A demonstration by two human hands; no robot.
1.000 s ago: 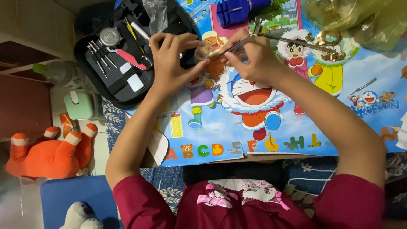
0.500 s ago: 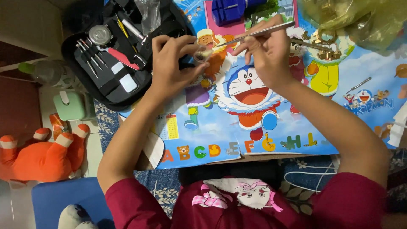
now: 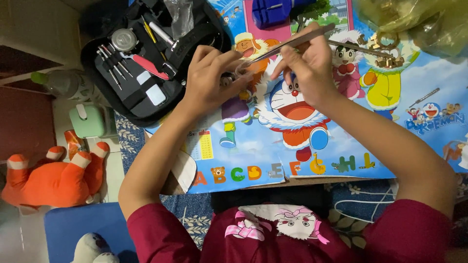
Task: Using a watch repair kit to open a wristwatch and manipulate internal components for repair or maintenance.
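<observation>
My left hand (image 3: 212,80) is closed around a small round metal object (image 3: 227,81), most of it hidden by my fingers, held just above the colourful cartoon mat (image 3: 341,146). My right hand (image 3: 304,68) grips long metal tweezers (image 3: 287,46). Their tips point left and reach the small object at my left fingertips. Both hands hover over the upper middle of the mat, close together.
An open black tool case (image 3: 146,63) with small screwdrivers and a red-handled tool lies upper left. A blue block (image 3: 273,12) and a yellowish plastic bag (image 3: 414,22) lie at the top. An orange plush toy (image 3: 53,178) and a green box (image 3: 87,122) sit at left.
Both hands have stayed together over the mat. The tweezers have tilted flatter, their tips now at my left fingertips. The view has shifted slightly.
</observation>
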